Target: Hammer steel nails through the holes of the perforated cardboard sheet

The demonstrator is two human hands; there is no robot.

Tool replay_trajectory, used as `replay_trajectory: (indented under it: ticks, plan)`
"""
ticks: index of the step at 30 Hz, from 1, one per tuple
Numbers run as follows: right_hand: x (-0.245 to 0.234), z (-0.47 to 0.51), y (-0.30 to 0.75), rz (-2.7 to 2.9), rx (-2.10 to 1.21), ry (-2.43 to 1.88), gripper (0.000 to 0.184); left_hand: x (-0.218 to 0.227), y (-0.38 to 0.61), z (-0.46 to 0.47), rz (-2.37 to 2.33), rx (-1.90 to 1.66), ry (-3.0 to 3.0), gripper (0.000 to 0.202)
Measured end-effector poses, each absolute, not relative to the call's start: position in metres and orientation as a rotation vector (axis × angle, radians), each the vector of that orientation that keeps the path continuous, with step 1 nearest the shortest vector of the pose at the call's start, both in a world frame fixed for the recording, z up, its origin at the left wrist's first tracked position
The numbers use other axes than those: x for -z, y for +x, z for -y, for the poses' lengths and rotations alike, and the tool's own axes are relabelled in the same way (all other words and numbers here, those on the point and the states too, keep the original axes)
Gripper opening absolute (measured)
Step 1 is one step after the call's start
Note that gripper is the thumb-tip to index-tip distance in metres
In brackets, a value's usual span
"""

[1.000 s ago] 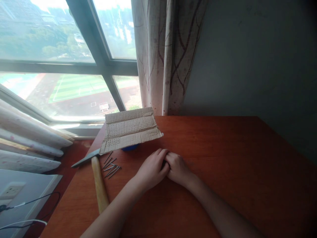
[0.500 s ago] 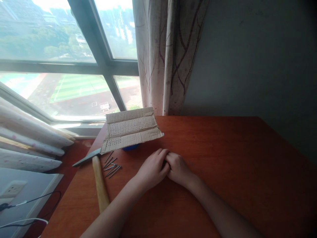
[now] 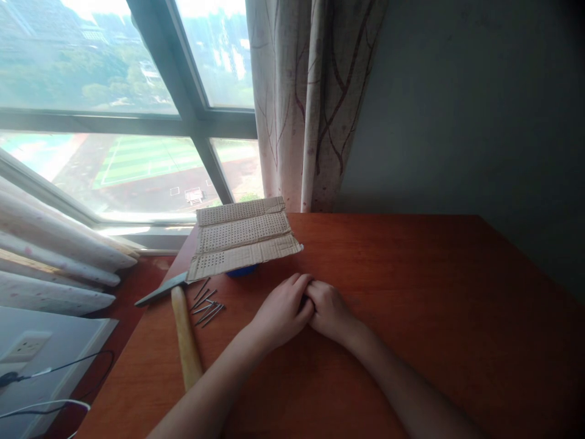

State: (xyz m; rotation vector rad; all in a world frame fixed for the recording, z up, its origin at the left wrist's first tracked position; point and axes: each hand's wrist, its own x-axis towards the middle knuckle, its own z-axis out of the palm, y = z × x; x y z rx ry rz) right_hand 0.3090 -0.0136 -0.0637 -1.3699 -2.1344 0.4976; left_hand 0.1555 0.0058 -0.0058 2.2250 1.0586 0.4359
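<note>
My left hand (image 3: 280,316) and my right hand (image 3: 329,313) rest together on the reddish wooden table (image 3: 434,292), knuckles up, fingers curled and touching each other. Nothing shows inside them. To their left lie several loose nails (image 3: 206,306) beside a hammer (image 3: 183,332) with a pale wooden handle and a dark metal head pointing left. Behind the nails a piece of cardboard (image 3: 242,236) full of small punched holes sits raised on a blue object (image 3: 241,271) that is mostly hidden beneath it.
A window (image 3: 119,122) and a patterned curtain (image 3: 315,103) stand behind the table, with a grey wall to the right. At the lower left are rolled pale fabric (image 3: 55,268), a wall socket (image 3: 22,346) and thin cables (image 3: 55,372).
</note>
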Motion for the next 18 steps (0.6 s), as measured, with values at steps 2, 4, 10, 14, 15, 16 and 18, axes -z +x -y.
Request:
replay_trajectory:
  ticks: [2,4,10,14,15,16,18]
  plan:
    - [0.0636,0.0138,0.309,2.134,-0.495,-1.372,0.013,0.0049,0.1555,-0.0057,-1.057,-0.434,2.226,0.041]
    - [0.0634,0.0138,0.3091,2.135,-0.495,-1.37,0.013,0.0045,0.1554,-0.0057,-1.056,-0.433,2.228,0.041]
    - [0.0628,0.0134,0.3087,2.136,-0.488,-1.37,0.013,0.0047,0.1549,-0.0052,-1.059,-0.433,2.227,0.041]
    - [0.0632,0.0137,0.3088,2.138,-0.486,-1.371,0.014,0.0046,0.1547,-0.0047,-1.055,-0.431,2.227,0.041]
    - [0.0634,0.0139,0.3089,2.139,-0.486,-1.371,0.014,0.0045,0.1547,-0.0048,-1.054,-0.43,2.226,0.041]
    - [0.0636,0.014,0.309,2.14,-0.487,-1.371,0.014,0.0045,0.1548,-0.0049,-1.053,-0.428,2.226,0.041]
    - [0.0638,0.0143,0.3091,2.142,-0.488,-1.372,0.013,0.0043,0.1551,-0.0052,-1.052,-0.423,2.227,0.041]
